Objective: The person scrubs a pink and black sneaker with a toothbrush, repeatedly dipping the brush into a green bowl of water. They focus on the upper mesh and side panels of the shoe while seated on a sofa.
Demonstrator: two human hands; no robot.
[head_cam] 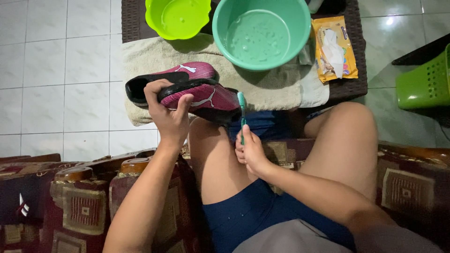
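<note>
My left hand [169, 115] grips a magenta and black sports shoe [206, 97] around its heel end, holding it above my left knee. A second matching shoe [159, 78] lies just behind it on a beige towel [272, 84]. My right hand [251, 150] holds a green toothbrush [242, 115] upright, its bristle head touching the toe of the held shoe.
On the dark wicker table [354, 70] stand a teal basin of water [261, 33] and a lime green bowl [177, 18]. A yellow wipes packet [333, 49] lies to the right. A green plastic basket [425, 82] sits on the tiled floor. I sit on a patterned sofa [79, 206].
</note>
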